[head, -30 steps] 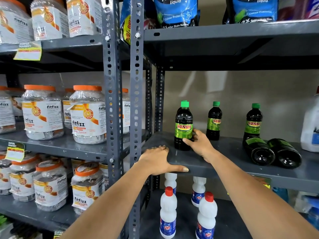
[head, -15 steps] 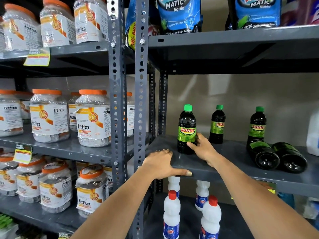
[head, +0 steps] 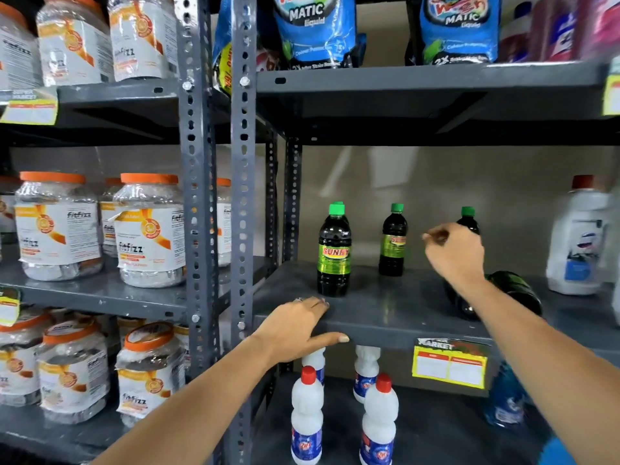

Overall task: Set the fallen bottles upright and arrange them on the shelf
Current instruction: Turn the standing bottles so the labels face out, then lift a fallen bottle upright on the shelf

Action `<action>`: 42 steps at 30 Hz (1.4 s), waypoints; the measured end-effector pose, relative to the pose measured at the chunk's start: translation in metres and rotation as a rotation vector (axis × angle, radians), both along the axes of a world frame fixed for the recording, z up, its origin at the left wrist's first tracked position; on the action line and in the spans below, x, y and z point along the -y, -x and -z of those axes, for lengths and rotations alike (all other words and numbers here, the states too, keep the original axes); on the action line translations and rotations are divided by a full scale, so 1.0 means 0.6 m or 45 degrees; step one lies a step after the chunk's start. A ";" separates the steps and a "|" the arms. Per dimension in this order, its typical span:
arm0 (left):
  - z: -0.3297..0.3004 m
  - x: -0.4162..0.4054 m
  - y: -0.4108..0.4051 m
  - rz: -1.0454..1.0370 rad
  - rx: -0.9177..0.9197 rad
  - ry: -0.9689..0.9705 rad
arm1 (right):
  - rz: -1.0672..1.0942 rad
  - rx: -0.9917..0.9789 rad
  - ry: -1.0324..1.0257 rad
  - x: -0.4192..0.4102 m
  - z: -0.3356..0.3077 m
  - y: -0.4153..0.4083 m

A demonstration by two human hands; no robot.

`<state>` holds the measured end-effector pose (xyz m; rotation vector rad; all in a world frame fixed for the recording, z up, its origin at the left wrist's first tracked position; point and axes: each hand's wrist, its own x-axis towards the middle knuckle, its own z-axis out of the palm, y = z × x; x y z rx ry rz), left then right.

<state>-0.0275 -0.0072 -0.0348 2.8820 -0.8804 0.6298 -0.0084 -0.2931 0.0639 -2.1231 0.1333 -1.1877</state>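
Note:
Three dark bottles with green caps and green SUNNY labels stand upright on the grey shelf (head: pixel 396 307): one at the front left (head: pixel 334 253), one further back (head: pixel 392 241), and a third (head: pixel 468 219) mostly hidden behind my right hand. Fallen dark bottles (head: pixel 516 290) lie on their sides at the right, partly covered by my right arm. My right hand (head: pixel 454 251) hovers in the air above them with loosely curled fingers, holding nothing. My left hand (head: pixel 295 330) grips the shelf's front edge.
A large white jug (head: pixel 577 239) stands at the shelf's right end. White bottles with red caps (head: pixel 307 414) stand on the shelf below. Orange-lidded jars (head: pixel 149 229) fill the left rack. Blue detergent pouches (head: pixel 313 31) sit on the shelf above. A yellow price tag (head: pixel 449 365) hangs on the edge.
My right hand has let go of the front left upright bottle and moved right and up, over the fallen bottles. My left hand stays on the shelf edge.

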 end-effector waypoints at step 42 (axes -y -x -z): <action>-0.032 0.156 -0.008 0.014 -0.288 -0.136 | -0.559 -0.411 -0.380 0.033 0.102 -0.055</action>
